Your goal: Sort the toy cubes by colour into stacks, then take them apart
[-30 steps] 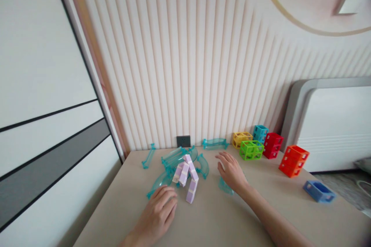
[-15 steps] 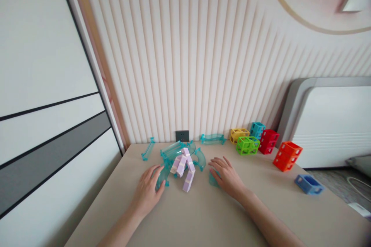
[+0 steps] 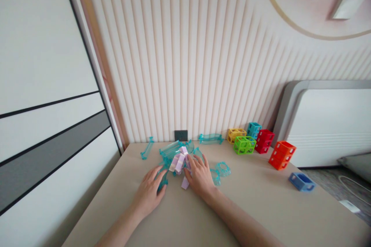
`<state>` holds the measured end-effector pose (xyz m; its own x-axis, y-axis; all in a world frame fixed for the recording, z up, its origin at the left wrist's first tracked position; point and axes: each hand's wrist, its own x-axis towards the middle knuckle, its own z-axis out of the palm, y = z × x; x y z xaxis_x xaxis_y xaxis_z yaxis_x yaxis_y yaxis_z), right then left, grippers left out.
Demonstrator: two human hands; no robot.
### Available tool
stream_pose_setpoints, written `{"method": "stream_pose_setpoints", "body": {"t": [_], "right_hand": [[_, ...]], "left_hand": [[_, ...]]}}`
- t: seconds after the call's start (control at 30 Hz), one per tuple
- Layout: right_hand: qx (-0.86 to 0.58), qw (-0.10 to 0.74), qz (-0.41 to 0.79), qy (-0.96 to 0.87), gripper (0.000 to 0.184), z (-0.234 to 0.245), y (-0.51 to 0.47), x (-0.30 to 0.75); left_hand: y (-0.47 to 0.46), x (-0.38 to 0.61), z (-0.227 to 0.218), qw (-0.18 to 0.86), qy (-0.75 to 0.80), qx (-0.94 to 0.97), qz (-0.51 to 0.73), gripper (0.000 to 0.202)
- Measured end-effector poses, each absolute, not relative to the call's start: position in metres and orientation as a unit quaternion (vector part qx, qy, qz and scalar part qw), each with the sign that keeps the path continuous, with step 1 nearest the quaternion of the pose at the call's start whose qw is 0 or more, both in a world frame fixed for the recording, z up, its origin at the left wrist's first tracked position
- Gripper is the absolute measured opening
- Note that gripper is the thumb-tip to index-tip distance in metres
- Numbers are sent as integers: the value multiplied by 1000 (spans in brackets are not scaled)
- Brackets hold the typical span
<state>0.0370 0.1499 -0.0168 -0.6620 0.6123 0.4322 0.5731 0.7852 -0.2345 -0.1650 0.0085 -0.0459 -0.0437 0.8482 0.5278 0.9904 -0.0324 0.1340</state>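
My left hand [image 3: 150,190] rests at the left of a pile of toy pieces, its fingers apart beside a clear teal curved track piece [image 3: 164,180]. My right hand [image 3: 200,175] reaches over the pile's right side, with fingers spread on or just above the lilac-and-white blocks [image 3: 179,161]; part of those blocks is hidden under it. The end of one lilac block [image 3: 185,182] shows below the thumb. Clear teal straight track pieces [image 3: 171,149] lie beneath and behind the blocks. To the right of this hand are a teal piece [image 3: 215,176] and a teal ring-shaped piece [image 3: 223,169].
Open-sided cubes stand at the right: yellow [image 3: 236,135], green [image 3: 244,145], teal [image 3: 254,129], red [image 3: 264,141], orange [image 3: 282,155] and blue [image 3: 302,182]. A long teal track [image 3: 211,139] lies along the ribbed wall. Another teal track [image 3: 147,148] lies back left on the table [image 3: 185,216].
My right hand has moved left from the teal piece onto the lilac blocks, uncovering the teal piece and ring. My left hand has barely moved. The view has shifted slightly.
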Motion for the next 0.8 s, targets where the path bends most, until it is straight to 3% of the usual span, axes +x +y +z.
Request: {"method": "stream_pose_setpoints", "body": {"t": [0.23, 0.6, 0.8], "right_hand": [[-360, 286, 85, -884, 36, -13, 149, 45], [-212, 251, 203, -923, 28, -10, 115, 58], [-192, 273, 195, -922, 32, -14, 120, 55]], "left_hand": [[8, -170, -46, 122, -683, -680, -236, 26], [22, -192, -57, 112, -676, -678, -266, 33], [17, -204, -52, 122, -687, -662, -273, 39]]}}
